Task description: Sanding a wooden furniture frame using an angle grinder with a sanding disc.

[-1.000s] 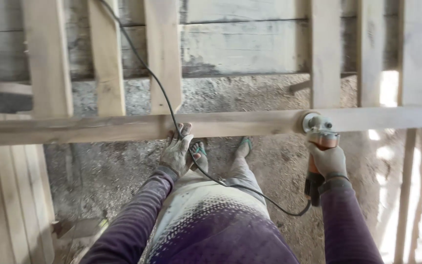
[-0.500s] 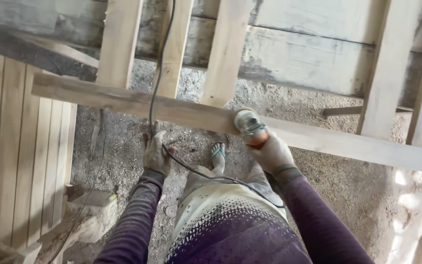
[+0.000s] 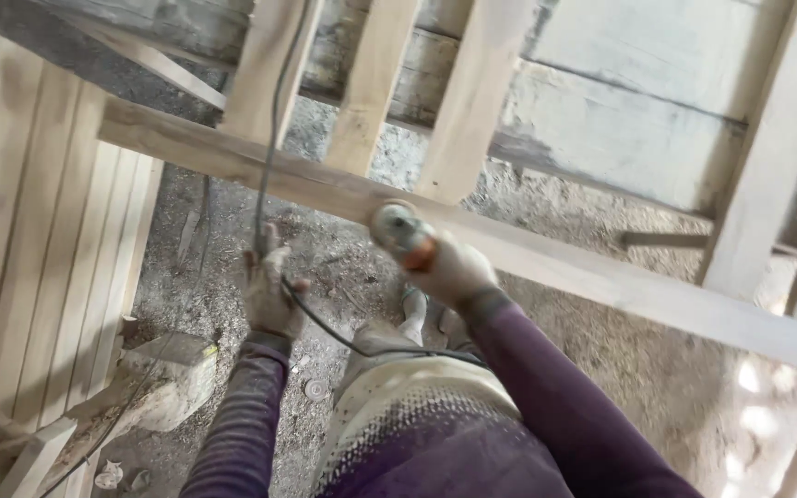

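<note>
Head view: right hand (image 3: pixel 454 267) presses grinder (image 3: pixel 397 229) on plank (image 3: pixel 601 277), left hand (image 3: pixel 269 290) w/ cord (image 3: pixel 265 175).

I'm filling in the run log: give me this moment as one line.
right hand: grips angle grinder, disc on long plank | left hand: holds power cord beside plank | floor: sawdust
</note>
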